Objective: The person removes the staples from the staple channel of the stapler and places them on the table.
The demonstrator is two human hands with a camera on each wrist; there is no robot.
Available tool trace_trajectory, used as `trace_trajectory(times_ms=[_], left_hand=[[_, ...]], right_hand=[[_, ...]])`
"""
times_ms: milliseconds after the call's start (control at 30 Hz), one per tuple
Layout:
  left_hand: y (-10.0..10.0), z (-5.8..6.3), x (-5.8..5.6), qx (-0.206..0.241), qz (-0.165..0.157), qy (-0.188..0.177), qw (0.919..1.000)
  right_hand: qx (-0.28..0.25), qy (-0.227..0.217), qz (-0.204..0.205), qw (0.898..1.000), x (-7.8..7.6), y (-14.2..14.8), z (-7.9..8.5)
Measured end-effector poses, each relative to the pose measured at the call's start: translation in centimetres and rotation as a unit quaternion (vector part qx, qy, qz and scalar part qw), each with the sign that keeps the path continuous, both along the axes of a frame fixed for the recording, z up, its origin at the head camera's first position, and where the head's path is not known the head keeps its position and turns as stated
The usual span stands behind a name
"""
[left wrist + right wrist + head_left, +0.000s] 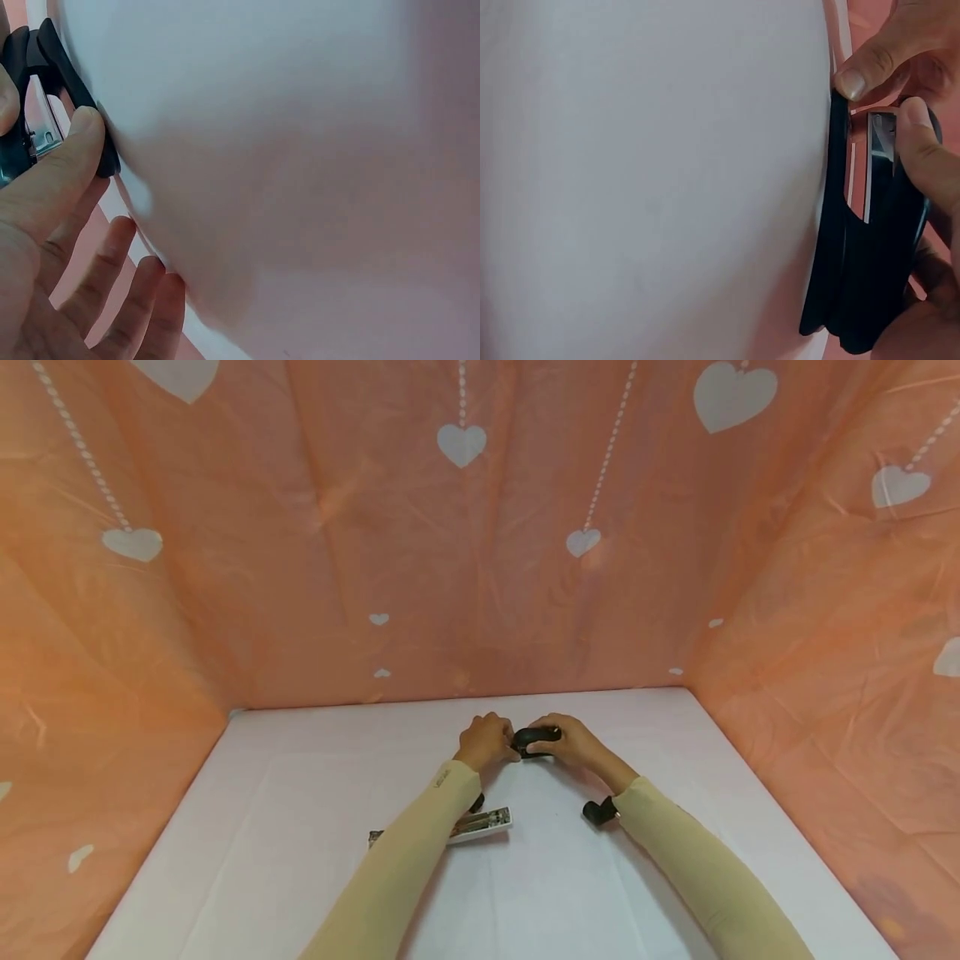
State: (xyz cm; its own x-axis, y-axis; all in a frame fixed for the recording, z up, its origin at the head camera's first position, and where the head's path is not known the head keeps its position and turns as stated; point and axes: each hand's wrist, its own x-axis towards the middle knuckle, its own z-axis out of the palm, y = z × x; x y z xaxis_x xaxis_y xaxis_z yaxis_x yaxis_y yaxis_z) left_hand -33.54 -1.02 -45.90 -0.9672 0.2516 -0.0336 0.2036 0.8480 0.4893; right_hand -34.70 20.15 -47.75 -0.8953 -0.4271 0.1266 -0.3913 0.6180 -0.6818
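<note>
Stapler (531,736), just one, sits at the far part of one white table (300,777), between two hands: left hand (484,741) pinching its base end, right hand (576,743) gripping its upper handle. One white tray (480,834) lies nearer.

Arms (405,852) extended forward — left hand (485,741) pinching, right hand (573,743) gripping.

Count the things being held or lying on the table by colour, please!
Black: 3 (the stapler, the piece by the right sleeve, the small bit peeking past the left sleeve)
White-edged with a mottled top: 1 (the long thing, partly hidden by the left sleeve)
Total: 4 that show
</note>
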Motion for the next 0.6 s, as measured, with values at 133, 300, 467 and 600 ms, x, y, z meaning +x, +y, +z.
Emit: trace_trajectory(times_ms=[133,300,467,600], left_hand=[[-0.2,0.0,-0.1,-0.002,0.002,-0.006,1.0],[-0.4,-0.1,-0.2,-0.01,-0.005,-0.012,0.9999],[-0.2,0.0,0.0,-0.011,-0.011,-0.01,0.9998],[-0.1,0.2,0.0,-0.014,-0.007,-0.006,0.9999]], right_hand=[[-0.04,-0.015,-0.011,0.999,-0.2,0.2,-0.1],[-0.051,-0.027,-0.011,0.998,-0.3,0.5,-0.3],[-0.06,-0.007,-0.008,0.998,-0.2,1.2,0.2],[-0.073,0.016,0.0,0.997,-0.3,1.7,0.8]])
